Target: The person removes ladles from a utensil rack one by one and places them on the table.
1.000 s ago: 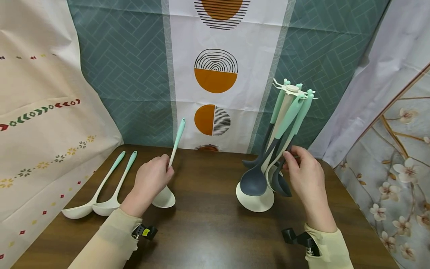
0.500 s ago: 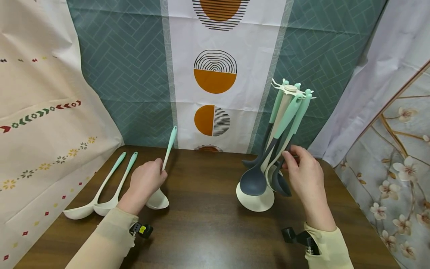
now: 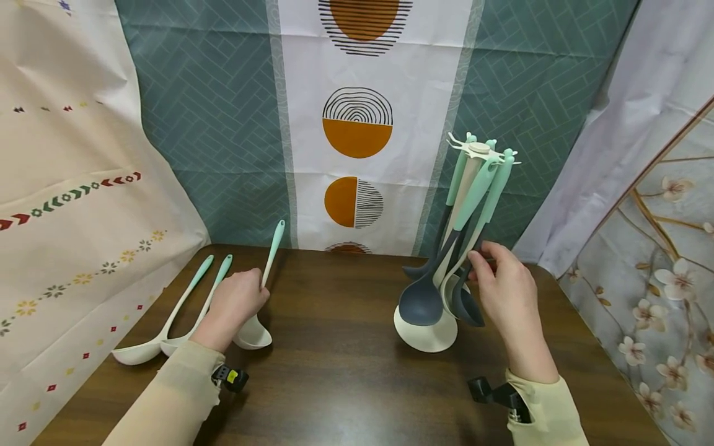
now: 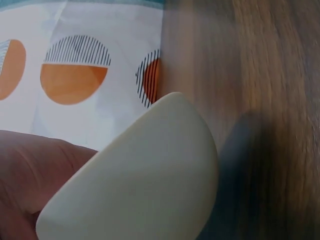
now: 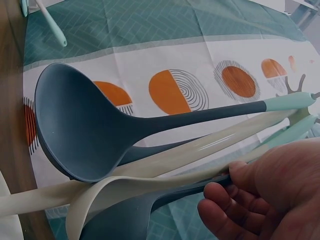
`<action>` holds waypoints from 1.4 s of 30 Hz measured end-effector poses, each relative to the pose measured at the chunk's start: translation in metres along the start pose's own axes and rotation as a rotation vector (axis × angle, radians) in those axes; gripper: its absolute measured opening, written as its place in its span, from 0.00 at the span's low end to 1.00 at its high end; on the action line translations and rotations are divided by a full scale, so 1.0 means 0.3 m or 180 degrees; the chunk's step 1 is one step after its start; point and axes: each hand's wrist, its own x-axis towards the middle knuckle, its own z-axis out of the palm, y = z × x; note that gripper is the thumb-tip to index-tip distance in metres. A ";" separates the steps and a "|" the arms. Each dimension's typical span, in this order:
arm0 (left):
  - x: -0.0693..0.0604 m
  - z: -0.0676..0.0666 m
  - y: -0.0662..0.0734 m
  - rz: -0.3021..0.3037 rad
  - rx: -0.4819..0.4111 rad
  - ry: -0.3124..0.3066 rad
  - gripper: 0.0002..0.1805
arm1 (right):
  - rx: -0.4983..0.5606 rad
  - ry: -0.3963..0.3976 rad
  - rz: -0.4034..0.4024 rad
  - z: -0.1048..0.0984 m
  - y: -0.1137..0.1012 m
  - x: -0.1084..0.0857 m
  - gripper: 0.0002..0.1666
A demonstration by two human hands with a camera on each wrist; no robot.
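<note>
My left hand (image 3: 234, 305) grips a cream utensil with a mint handle (image 3: 275, 243); its pale head (image 3: 253, 335) shows below the hand, low over the table, and fills much of the left wrist view (image 4: 145, 175). On the right stands a cream rack (image 3: 426, 335) hung with dark and cream utensils. My right hand (image 3: 509, 291) pinches the stem of a hanging utensil between thumb and fingers, beside a dark ladle (image 3: 421, 301). In the right wrist view, the thumb and fingers (image 5: 245, 200) lie against a cream stem and a dark one.
Two cream ladles with mint handles lie at the left: the outer ladle (image 3: 139, 353) and the inner ladle (image 3: 223, 267), partly behind my left arm. The brown table (image 3: 346, 347) ends at patterned cloths behind (image 3: 234, 155) and at the sides.
My left hand has moved left with its utensil, close to the two lying ladles. My right hand has stayed at the rack, its pinch the same.
</note>
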 end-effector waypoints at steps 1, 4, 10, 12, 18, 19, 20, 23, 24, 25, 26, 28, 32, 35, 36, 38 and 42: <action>0.001 0.000 -0.005 -0.0007 -0.0005 -0.0036 0.06 | -0.0004 -0.0003 -0.0005 0.000 0.000 0.001 0.14; 0.002 -0.004 -0.021 -0.0047 -0.0002 -0.0149 0.06 | -0.0005 -0.0014 -0.0009 -0.001 0.000 0.002 0.14; 0.007 -0.006 -0.056 -0.0093 0.0002 -0.0267 0.07 | 0.0002 -0.0028 0.0010 -0.003 -0.001 0.005 0.16; 0.008 -0.007 -0.064 -0.0086 0.0008 -0.0275 0.06 | -0.0004 -0.0024 0.0017 -0.004 -0.001 0.005 0.15; 0.009 0.001 -0.090 -0.0113 0.0048 -0.0320 0.06 | 0.0001 -0.0021 0.0011 0.001 0.002 0.005 0.15; 0.011 0.002 -0.096 -0.0122 0.0060 -0.0338 0.06 | 0.0005 -0.0024 0.0007 0.002 0.003 0.005 0.16; 0.012 0.004 -0.102 -0.0130 0.0065 -0.0357 0.06 | 0.0008 -0.0027 0.0009 0.003 0.003 0.005 0.16; 0.016 0.005 -0.117 -0.0187 0.0074 -0.0439 0.07 | 0.0015 -0.0031 0.0012 0.004 0.004 0.006 0.16; 0.017 0.004 -0.121 -0.0207 0.0074 -0.0466 0.07 | 0.0012 -0.0029 0.0014 0.004 0.003 0.005 0.16; 0.017 0.004 -0.125 -0.0230 0.0073 -0.0495 0.07 | 0.0010 -0.0033 0.0016 0.004 0.003 0.005 0.16; 0.017 0.002 -0.128 -0.0249 0.0072 -0.0516 0.07 | 0.0011 -0.0036 0.0023 0.004 0.003 0.005 0.16; 0.016 0.001 -0.132 -0.0279 0.0070 -0.0551 0.07 | 0.0012 -0.0045 0.0036 0.004 0.003 0.004 0.16; 0.016 -0.001 -0.139 -0.0297 0.0079 -0.0598 0.08 | 0.0012 -0.0066 0.0070 0.003 0.002 0.002 0.17; 0.016 -0.001 -0.145 -0.0326 0.0086 -0.0625 0.09 | 0.0011 -0.0065 0.0081 0.002 0.002 0.001 0.18; 0.015 -0.001 -0.146 -0.0342 0.0087 -0.0637 0.10 | 0.0011 -0.0063 0.0081 0.001 0.002 0.001 0.18; 0.015 0.000 -0.149 -0.0375 0.0099 -0.0669 0.10 | 0.0008 -0.0058 0.0077 0.000 0.002 -0.001 0.18; 0.013 0.001 -0.158 -0.0418 0.0121 -0.0727 0.10 | 0.0011 -0.0045 0.0065 0.001 0.004 -0.001 0.18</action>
